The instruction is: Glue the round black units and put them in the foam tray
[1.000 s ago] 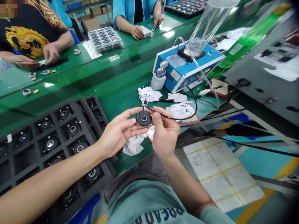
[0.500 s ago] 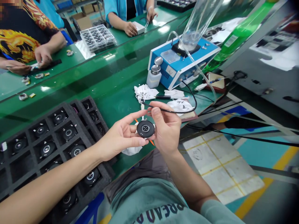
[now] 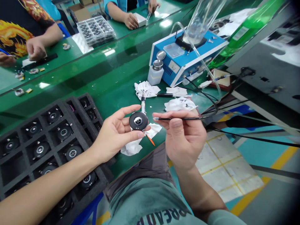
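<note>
My left hand [image 3: 114,132] cradles a round black disc-shaped device [image 3: 138,121] with a metal centre, its fingers curled behind the rim. My right hand [image 3: 184,137] pinches a thin black corded pen tool [image 3: 180,118], and the tool's pale tip points at the disc from a small gap. A black foam tray [image 3: 67,107] lies under my left forearm, with several similar round devices seated in its square cells. Crumpled white wipes [image 3: 132,147] lie on the green bench [image 3: 117,87] beneath my hands.
A blue machine [image 3: 178,59] with a clear funnel and tubing stands beyond my hands. Next to it are a white dispensing bottle [image 3: 156,73] and more wipes [image 3: 146,89]. Across the bench, a co-worker's hand [image 3: 35,48] works near small parts.
My right hand has moved rightward off the disc, leaving a gap between the tool tip and the disc. The disc has shifted slightly left, and the view has tilted slightly.
</note>
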The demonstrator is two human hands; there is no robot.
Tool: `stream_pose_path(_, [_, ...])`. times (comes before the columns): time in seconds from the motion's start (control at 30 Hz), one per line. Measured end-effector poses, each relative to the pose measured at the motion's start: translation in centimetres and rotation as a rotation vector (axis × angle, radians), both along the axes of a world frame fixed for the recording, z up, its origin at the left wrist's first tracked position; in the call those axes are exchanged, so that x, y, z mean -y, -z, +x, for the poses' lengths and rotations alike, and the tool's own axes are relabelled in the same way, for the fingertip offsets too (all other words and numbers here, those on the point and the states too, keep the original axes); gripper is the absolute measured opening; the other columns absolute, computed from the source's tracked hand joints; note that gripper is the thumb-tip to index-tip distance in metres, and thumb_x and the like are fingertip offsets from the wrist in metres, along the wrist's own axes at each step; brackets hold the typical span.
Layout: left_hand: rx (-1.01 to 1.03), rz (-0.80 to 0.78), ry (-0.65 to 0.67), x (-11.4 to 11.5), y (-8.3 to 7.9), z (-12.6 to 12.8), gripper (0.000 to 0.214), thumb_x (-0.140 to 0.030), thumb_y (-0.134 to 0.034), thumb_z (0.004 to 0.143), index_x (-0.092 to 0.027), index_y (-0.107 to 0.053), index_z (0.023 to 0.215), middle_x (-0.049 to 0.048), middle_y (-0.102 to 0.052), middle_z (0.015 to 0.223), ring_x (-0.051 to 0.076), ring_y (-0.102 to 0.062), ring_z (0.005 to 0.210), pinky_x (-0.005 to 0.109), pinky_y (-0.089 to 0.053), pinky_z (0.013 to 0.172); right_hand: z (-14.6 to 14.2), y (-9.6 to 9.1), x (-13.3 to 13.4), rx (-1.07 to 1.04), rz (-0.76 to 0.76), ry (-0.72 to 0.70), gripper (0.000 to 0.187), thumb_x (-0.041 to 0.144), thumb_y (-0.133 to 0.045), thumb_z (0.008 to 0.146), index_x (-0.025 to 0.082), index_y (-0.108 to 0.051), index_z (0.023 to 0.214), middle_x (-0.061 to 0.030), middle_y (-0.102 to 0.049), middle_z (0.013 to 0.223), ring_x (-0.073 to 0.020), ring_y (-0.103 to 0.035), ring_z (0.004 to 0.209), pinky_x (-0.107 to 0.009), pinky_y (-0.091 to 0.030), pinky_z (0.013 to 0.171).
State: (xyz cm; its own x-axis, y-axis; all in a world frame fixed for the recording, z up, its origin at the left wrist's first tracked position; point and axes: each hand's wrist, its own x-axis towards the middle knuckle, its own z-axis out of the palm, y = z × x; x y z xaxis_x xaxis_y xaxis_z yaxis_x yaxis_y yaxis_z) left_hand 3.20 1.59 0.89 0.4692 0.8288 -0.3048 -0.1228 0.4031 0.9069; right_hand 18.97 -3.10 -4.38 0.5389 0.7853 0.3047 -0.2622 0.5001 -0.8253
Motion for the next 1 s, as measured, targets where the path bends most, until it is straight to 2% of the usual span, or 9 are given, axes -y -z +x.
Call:
stream_pose_path(0.2, [-0.001,0.023,-0.011,0.01,0.08,-0.05,0.073,-0.007,-0.090,0.067,-0.023,-0.062,0.132,0.0047,-0.081,0.104,0.026,-0.080,0.092,0.034,-0.065,0.087,-0.35,0.37,0.05,0.002,-0.058,-0.085,0.010,0.030,-0.064,0.098,0.021,-0.069,0.100,-0.0027,-0.076,0.092,-0.0217,-0.080,0.092,-0.037,-0.068,0.081])
stream_pose_path(0.6, [-0.009,0.047,0.013,0.05,0.21,-0.13,0.070,-0.012,-0.088,0.072,-0.024,-0.063,0.135,0.0079,-0.080,0.115,0.030,-0.079,0.101,0.040,-0.064,0.092,-0.44,0.51,-0.11,-0.031,-0.060,-0.091,0.009,0.028,-0.064,0.098,0.021,-0.069,0.099,-0.0017,-0.076,0.090,-0.0226,-0.080,0.091,-0.038,-0.069,0.081])
stream_pose_path(1.0, [-0.015,0.063,0.031,-0.03,0.20,-0.13,0.070,-0.014,-0.089,0.073,-0.023,-0.060,0.136,0.0088,-0.079,0.118,0.029,-0.079,0.099,0.037,-0.064,0.092,-0.46,0.51,-0.10,-0.044,-0.080,-0.093,0.009,0.029,-0.064,0.098,0.021,-0.069,0.098,-0.0016,-0.075,0.090,-0.0217,-0.080,0.090,-0.038,-0.069,0.080])
